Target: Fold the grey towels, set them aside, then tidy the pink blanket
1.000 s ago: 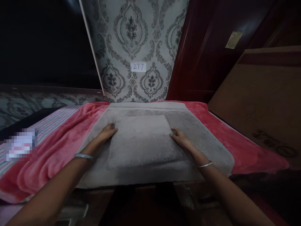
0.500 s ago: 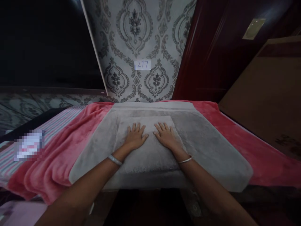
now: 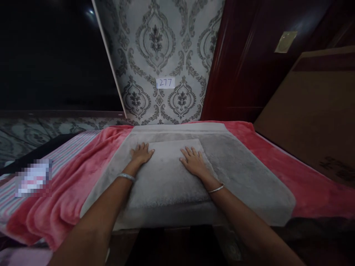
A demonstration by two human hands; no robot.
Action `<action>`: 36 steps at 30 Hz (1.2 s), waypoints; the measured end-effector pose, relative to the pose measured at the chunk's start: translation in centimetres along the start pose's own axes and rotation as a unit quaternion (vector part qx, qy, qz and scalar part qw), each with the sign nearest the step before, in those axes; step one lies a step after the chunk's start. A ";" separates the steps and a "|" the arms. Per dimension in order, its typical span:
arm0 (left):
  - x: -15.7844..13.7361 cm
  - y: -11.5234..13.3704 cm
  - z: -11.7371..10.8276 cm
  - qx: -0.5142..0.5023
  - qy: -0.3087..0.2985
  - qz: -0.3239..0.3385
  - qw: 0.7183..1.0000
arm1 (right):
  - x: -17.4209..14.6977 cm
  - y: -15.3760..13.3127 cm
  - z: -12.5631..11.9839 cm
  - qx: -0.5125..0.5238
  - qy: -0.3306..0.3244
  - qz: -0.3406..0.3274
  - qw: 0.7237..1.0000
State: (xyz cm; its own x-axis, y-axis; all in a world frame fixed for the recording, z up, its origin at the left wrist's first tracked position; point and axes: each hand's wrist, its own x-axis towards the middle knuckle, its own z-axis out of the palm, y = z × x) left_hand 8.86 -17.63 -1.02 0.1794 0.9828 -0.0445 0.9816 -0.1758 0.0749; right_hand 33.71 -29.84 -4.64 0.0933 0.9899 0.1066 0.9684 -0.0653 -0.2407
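Note:
A light grey plush folded cloth (image 3: 166, 181) lies flat on a larger grey plush cloth (image 3: 235, 170). My left hand (image 3: 142, 152) rests with fingers spread at the far left corner of the folded cloth, a silvery bracelet on its wrist. Near the far right corner, my right hand (image 3: 193, 159) lies palm down on the same cloth, fingers spread, a thin bangle on that wrist. Neither hand grips anything. How many layers the folded cloth has cannot be made out.
Under the grey cloth spreads a pink-red fleece blanket (image 3: 266, 166), bunched at left over a striped cloth (image 3: 69, 147). A large cardboard box (image 3: 313, 111) stands at right. Behind are a dark screen (image 3: 55, 59) and patterned wall with a paper label (image 3: 165, 82) reading 277.
My left hand has slid left across the folded cloth to its far left corner. The right hand stays in nearly the same place. The view has shifted slightly.

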 end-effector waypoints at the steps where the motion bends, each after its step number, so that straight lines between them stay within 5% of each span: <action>1: 0.2 0.0 -0.4 0.007 0.005 -0.008 1.000 | 0.4 0.0 -0.5 0.005 -0.006 0.003 1.000; 4: 0.6 0.8 -1.7 0.022 0.033 0.005 0.999 | 2.5 -0.5 -2.6 0.021 -0.006 0.021 1.000; 8: 0.7 4.0 -1.9 0.010 0.032 0.101 0.994 | 6.1 -1.5 -4.4 0.018 0.045 0.043 0.998; 13: 0.6 6.2 1.1 0.015 0.058 0.125 0.990 | 7.2 -0.8 -1.3 0.009 0.011 0.057 0.998; 17: 1.0 5.5 2.3 0.010 0.057 0.093 0.994 | 7.1 0.2 0.6 0.011 0.012 0.055 0.998; 25: 2.4 2.1 1.2 -0.009 0.019 -0.014 1.000 | 7.5 0.3 0.2 0.005 0.006 0.056 0.998; 36: -0.6 1.9 -0.5 0.018 0.039 -0.011 0.999 | 6.7 -0.3 -1.2 -0.013 -0.015 0.070 0.997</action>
State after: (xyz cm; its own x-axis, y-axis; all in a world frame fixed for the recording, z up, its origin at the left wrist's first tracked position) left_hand 10.59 -18.55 -0.32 0.1539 0.9876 0.0314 0.9871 -0.1550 0.0389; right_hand 34.36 -23.33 -2.66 0.2224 0.9739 0.0453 0.9519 -0.2069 -0.2262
